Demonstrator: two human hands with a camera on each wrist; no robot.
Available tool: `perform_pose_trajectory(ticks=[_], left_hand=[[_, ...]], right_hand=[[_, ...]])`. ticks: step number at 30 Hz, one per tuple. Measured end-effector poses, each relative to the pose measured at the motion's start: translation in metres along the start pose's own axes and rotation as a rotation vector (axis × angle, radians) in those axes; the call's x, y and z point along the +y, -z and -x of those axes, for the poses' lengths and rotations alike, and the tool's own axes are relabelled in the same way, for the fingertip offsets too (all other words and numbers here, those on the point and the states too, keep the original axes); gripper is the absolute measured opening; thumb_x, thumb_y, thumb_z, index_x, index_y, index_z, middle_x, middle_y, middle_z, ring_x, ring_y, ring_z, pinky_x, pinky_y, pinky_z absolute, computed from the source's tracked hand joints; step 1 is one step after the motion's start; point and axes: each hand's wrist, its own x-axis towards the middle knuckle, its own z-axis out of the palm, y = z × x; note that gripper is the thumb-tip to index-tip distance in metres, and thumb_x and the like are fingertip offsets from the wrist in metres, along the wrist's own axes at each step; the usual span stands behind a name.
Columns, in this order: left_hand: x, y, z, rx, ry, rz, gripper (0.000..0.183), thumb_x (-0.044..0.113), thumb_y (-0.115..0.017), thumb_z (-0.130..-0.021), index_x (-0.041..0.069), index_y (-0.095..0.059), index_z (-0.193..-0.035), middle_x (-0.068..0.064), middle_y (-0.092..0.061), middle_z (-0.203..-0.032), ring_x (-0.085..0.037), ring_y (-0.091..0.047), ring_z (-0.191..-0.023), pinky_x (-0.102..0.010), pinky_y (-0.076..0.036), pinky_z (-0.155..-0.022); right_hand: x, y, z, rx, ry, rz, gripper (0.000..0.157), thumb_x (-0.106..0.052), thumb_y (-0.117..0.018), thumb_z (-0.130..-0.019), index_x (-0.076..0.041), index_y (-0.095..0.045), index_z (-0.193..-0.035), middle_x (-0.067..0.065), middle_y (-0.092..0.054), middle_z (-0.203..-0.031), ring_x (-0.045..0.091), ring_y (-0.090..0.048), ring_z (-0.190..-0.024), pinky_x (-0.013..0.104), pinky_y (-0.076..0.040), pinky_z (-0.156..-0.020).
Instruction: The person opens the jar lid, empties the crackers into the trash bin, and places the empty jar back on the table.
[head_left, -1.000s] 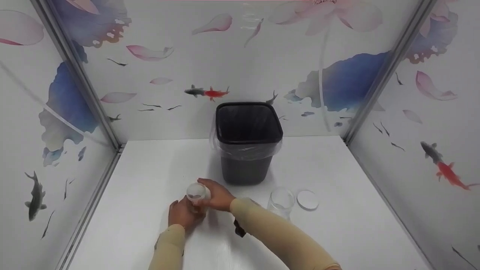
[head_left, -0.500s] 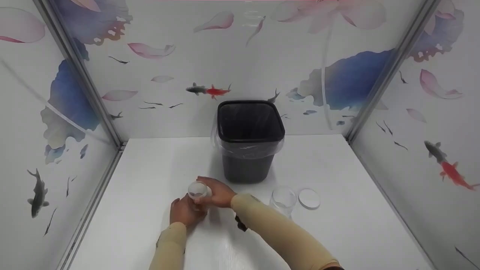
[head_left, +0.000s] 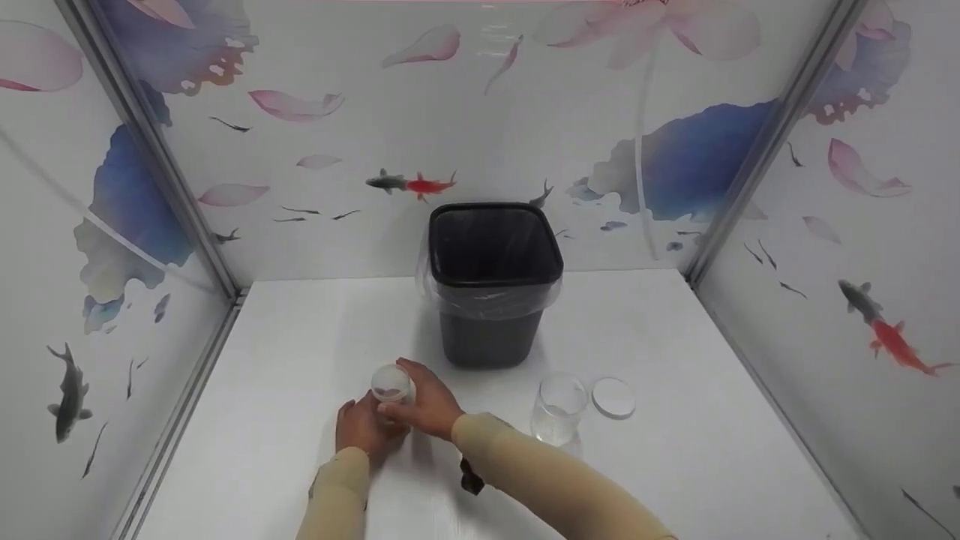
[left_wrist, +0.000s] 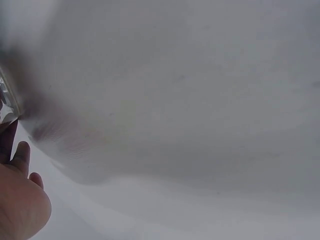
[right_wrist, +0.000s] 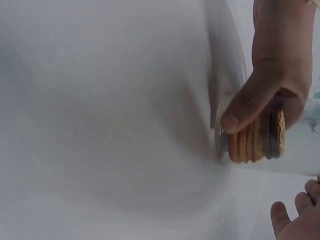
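Observation:
My left hand [head_left: 367, 427] grips the lower part of a clear jar [head_left: 391, 384], which stands upright over the white table. In the right wrist view, a stack of round, biscuit-like discs [right_wrist: 256, 137], mostly tan with a darker one, shows inside the jar near its base. My right hand [head_left: 424, 397] holds the jar's whitish round top, thumb on the near side and fingers on the far side. At the left edge of the left wrist view, only a bit of the jar's glass shows beside a hand [left_wrist: 22, 200].
A second clear jar [head_left: 559, 412] stands to the right, near my right forearm. Beside it lies a round white lid [head_left: 613, 397]. A black bin [head_left: 491, 330] with a clear liner stands behind the hands. Printed panels [head_left: 480, 127] close in the white table [head_left: 637, 480] at back and sides.
My right wrist and forearm have shifted slightly down and left in the head view, uncovering more of the second jar. Both hands keep hold of the first jar.

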Motion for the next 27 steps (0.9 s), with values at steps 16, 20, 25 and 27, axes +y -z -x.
perform_pose_trajectory(ticks=[16, 20, 25, 27], left_hand=[[-0.005, -0.001, 0.002, -0.042, 0.019, -0.025, 0.07, 0.034, -0.088, -0.071, 0.003, -0.061, -0.128, -0.009, -0.072, -0.112, -0.028, -0.064, -0.111, -0.061, -0.028, -0.11], [-0.005, 0.0, 0.002, -0.013, 0.003, -0.025, 0.073, 0.032, -0.09, -0.068, 0.004, -0.061, -0.129, -0.01, -0.072, -0.112, -0.03, -0.065, -0.11, -0.06, -0.029, -0.109], [-0.001, 0.0, 0.0, -0.018, 0.025, -0.021, 0.071, 0.03, -0.09, -0.068, 0.005, -0.063, -0.128, -0.009, -0.072, -0.11, -0.029, -0.065, -0.109, -0.058, -0.028, -0.111], [0.001, 0.0, 0.0, -0.031, 0.035, -0.019, 0.068, 0.03, -0.09, -0.068, 0.005, -0.063, -0.126, -0.008, -0.073, -0.107, -0.028, -0.065, -0.107, -0.059, -0.027, -0.111]], right_hand=[[0.004, 0.019, -0.019, -0.191, 0.089, 0.02, 0.085, -0.048, -0.077, -0.083, -0.012, -0.041, -0.152, -0.002, -0.042, -0.153, 0.013, -0.036, -0.14, 0.035, -0.029, -0.115], [0.005, 0.006, -0.011, -0.091, 0.06, -0.032, 0.084, -0.05, -0.077, -0.082, -0.014, -0.043, -0.15, -0.001, -0.047, -0.148, 0.012, -0.042, -0.135, 0.036, -0.033, -0.112], [0.003, 0.004, -0.011, -0.048, 0.035, -0.025, 0.081, -0.053, -0.077, -0.082, -0.015, -0.048, -0.147, -0.002, -0.051, -0.145, 0.013, -0.046, -0.131, 0.038, -0.037, -0.11], [0.003, 0.01, -0.015, -0.084, 0.055, -0.008, 0.079, -0.051, -0.077, -0.083, -0.014, -0.048, -0.147, -0.002, -0.049, -0.147, 0.014, -0.044, -0.134, 0.038, -0.035, -0.111]])
